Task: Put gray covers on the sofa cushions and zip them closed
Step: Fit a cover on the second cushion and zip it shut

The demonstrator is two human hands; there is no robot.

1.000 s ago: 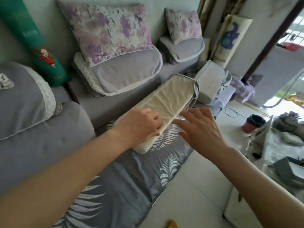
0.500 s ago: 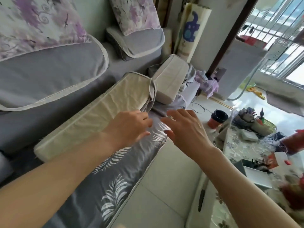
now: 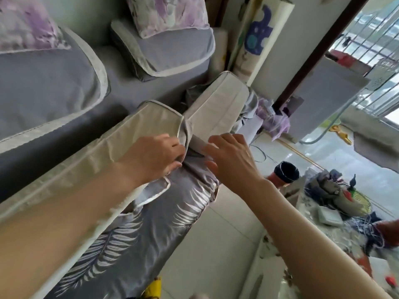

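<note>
A leaf-printed satin sheet (image 3: 138, 244) drapes the sofa front. On it lies a long, creased cream cushion (image 3: 103, 152); the left hand (image 3: 154, 157) pinches the piped gray cover (image 3: 186, 134) at its far end. The right hand (image 3: 232, 157) hovers, fingers spread, before a second boxy cushion (image 3: 216, 104).

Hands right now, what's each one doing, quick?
Left hand: grips the gray cover at the long cushion end.
Right hand: open, holding nothing.
</note>
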